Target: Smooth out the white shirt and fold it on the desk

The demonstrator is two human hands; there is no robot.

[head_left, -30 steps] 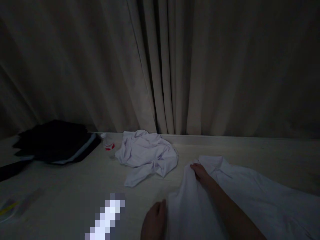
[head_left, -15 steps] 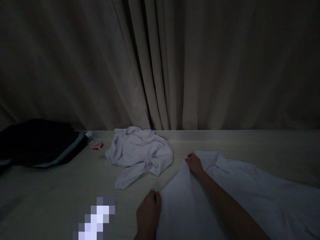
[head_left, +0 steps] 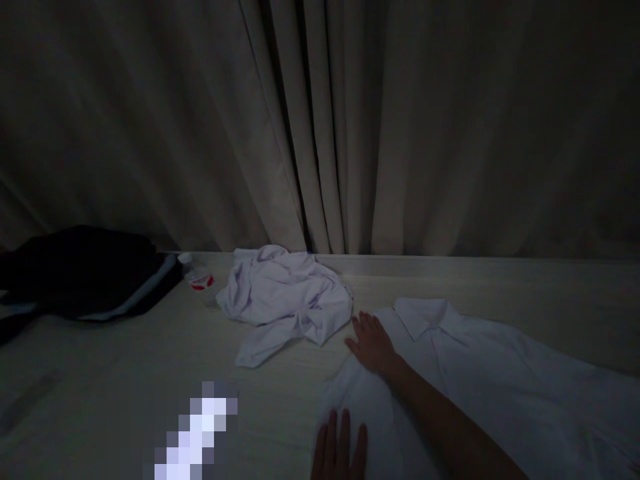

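Observation:
A white collared shirt (head_left: 475,373) lies spread on the pale floor, its collar at the far side. My right hand (head_left: 374,343) rests flat on the shirt's left shoulder area, fingers apart and pointing away from me. Nearer to me, at the bottom edge of the view, my left hand (head_left: 340,450) lies palm down on the cloth at the left, with its fingers spread. Neither hand grips the fabric. The left hand's wrist is cut off by the frame.
Left of the shirt lies a crumpled pale garment (head_left: 290,293). A clear bottle with a red label (head_left: 203,283) stands beside a pile of dark clothes (head_left: 85,270). Grey-brown curtains (head_left: 425,133) hang behind. A pixelated bright patch (head_left: 197,433) covers part of the floor (head_left: 120,400).
Both hands have let go of the shirt's edge and opened flat on it. The fold they held now lies down. My left hand has moved right and nearer; the view has shifted slightly.

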